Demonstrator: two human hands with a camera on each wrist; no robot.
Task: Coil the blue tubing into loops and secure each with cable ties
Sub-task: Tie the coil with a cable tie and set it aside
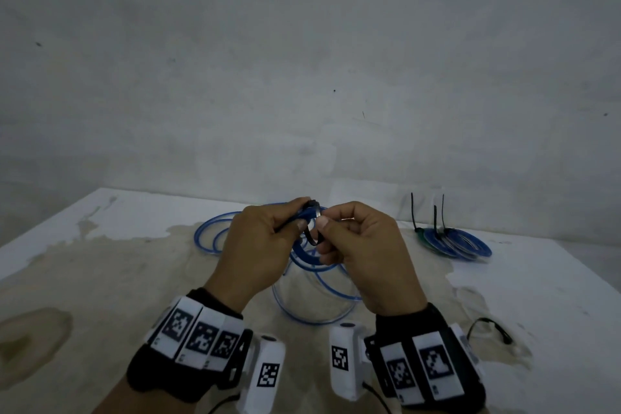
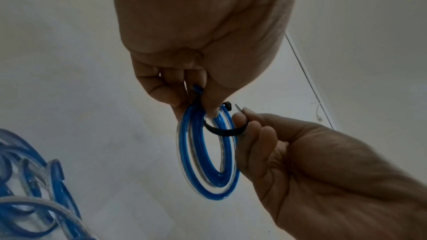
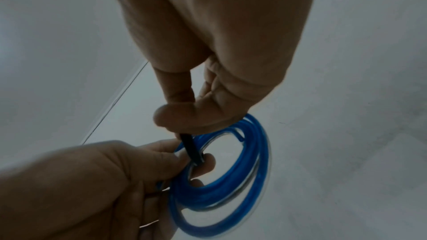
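A white table [image 1: 100, 245] with brown stains fills the lower half of the head view, with a grey wall [image 1: 302, 60] behind it. Loose blue tubing [image 1: 316, 296] sprawls over the middle of the table, running from about ten o'clock of the hands down to six o'clock under them. At three o'clock, near the table's far edge, lies a finished coil [image 1: 460, 244] of blue tubing with black cable-tie tails [image 1: 412, 212] standing upright from it.

The left hand [image 1: 255, 245] is raised above the table at centre, fingers and thumb curled tight around the top of a small coil [image 2: 208, 152] of several blue turns, which hangs down from that grip. The right hand [image 1: 363, 252] sits just beside it at three o'clock, thumb and forefinger pinching a black cable tie [image 2: 225, 130] while its other fingers are curled in. The tie curves through the inside of the small coil; its square head [image 2: 227, 104] shows at the coil's top edge, and its pointed tip [image 2: 238, 107] sticks out past the right thumb, just beside the head but not in it.

At four o'clock on the table lies a thin black cable [image 1: 490, 329], apart from the tubing.
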